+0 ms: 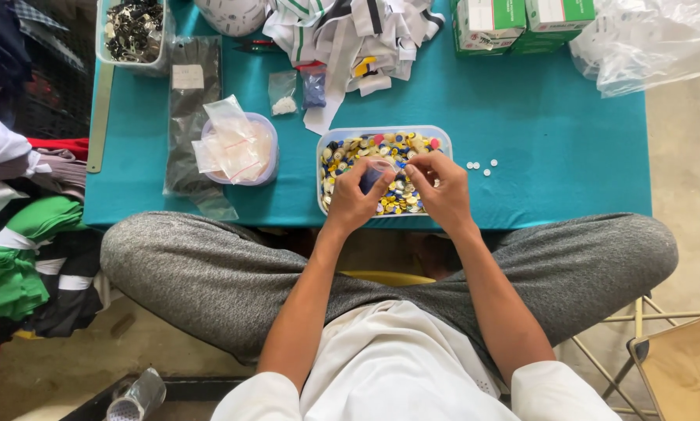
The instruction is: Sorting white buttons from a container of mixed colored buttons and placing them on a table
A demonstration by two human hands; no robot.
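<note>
Both hands hover over the button tray. The left hand and right hand pinch a small clear bag between closed fingers.

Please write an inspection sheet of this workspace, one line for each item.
Surface: teal table.
Job's things: tub of mixed buttons; small clear bag held over it.
Clutter: four loose white buttons, round tub of bags, fabric strips, green boxes.
Grips: left hand and right hand both pinch the bag.
Cables: nothing seen.
Surroundings: folded garments at left, folding stool at right.
</note>
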